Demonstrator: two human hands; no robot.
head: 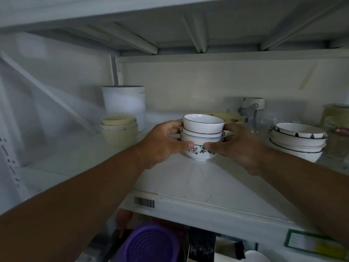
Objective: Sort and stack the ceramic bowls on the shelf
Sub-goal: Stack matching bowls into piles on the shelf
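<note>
Item: stack of white bowls, gripped between my left hand and right hand, thumbs in front, base on the shelf; cream bowls to the left of my grip.

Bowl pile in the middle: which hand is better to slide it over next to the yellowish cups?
Probably the right hand. It grips the bowl pile on the side away from the yellowish cups, so it can push that way. The left hand sits between them.
</note>
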